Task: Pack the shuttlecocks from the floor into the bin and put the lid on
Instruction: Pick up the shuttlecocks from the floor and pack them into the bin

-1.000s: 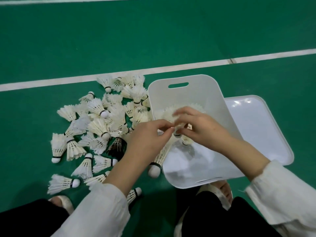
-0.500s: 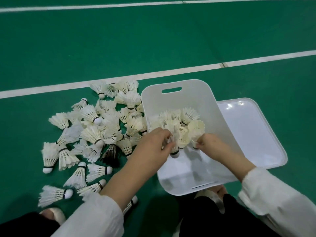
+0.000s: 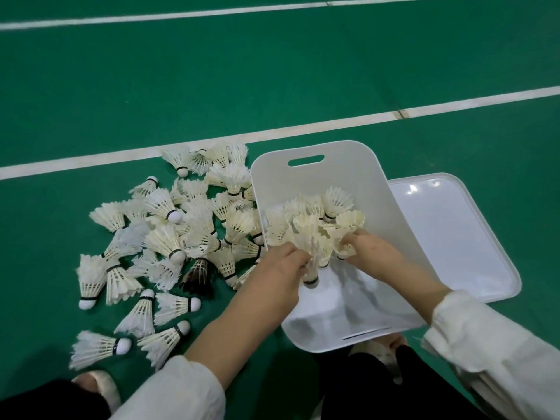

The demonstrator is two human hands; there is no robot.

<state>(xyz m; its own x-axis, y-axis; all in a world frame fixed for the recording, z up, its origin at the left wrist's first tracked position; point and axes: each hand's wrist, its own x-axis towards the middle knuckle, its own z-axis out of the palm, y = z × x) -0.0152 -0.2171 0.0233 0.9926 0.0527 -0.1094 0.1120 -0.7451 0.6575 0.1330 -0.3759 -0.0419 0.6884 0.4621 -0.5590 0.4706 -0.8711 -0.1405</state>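
Note:
A white plastic bin with a slot handle stands on the green floor, and several shuttlecocks lie bunched inside it. My left hand reaches over the bin's left wall and pinches a shuttlecock by its feathers, cork end down. My right hand is inside the bin, its fingers curled round another shuttlecock. A heap of several white shuttlecocks and one dark-feathered shuttlecock lies on the floor left of the bin. The white lid lies flat to the bin's right.
White court lines cross the green floor behind the heap and bin. My shoes and dark trouser legs are at the bottom edge, one foot just under the bin's near wall. Loose shuttlecocks lie close to my left foot.
Both hands have sunk lower into the bin with their shuttlecocks and drawn apart; the right hand has turned and moved right. The view has tilted slightly, shifting everything down.

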